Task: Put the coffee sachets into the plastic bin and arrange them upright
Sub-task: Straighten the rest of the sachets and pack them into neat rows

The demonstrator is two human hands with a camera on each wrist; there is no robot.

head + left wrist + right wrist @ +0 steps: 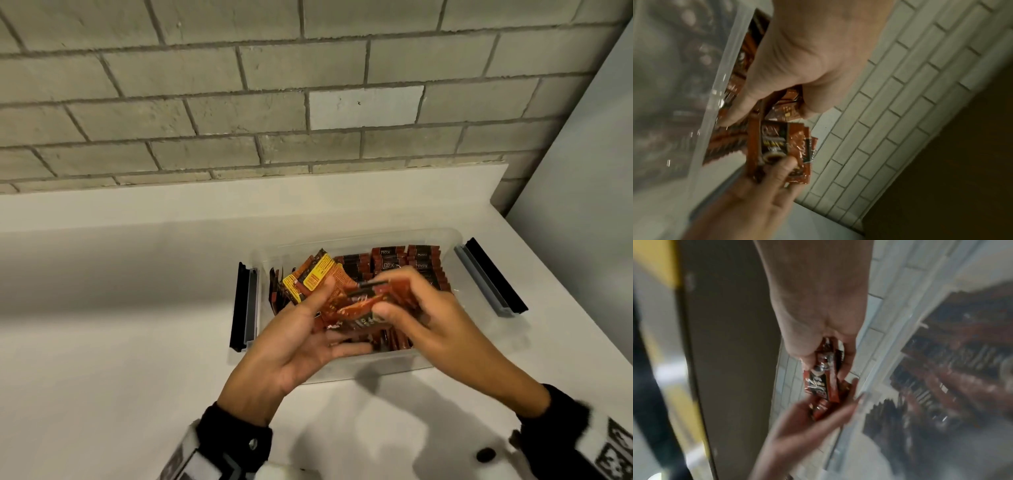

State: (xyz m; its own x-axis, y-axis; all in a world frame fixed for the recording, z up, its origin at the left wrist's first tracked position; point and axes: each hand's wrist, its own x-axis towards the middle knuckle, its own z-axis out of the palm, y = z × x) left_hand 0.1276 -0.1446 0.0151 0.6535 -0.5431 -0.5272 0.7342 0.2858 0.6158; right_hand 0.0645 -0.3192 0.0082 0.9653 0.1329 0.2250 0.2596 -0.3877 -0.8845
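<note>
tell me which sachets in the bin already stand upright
The dark sachets in neat rows at the bin's far right; the orange ones at left lean loosely.

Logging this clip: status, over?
Left hand holds a sachet bundle; right hand pinches one sachet. Both over the plastic bin, rows upright at back. Nothing in the way.

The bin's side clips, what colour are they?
The clips are black with grey inside, clearest in the head view.

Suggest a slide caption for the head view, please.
Both hands, left hand and right hand, hold coffee sachets above a clear plastic bin partly filled with sachets.
</note>
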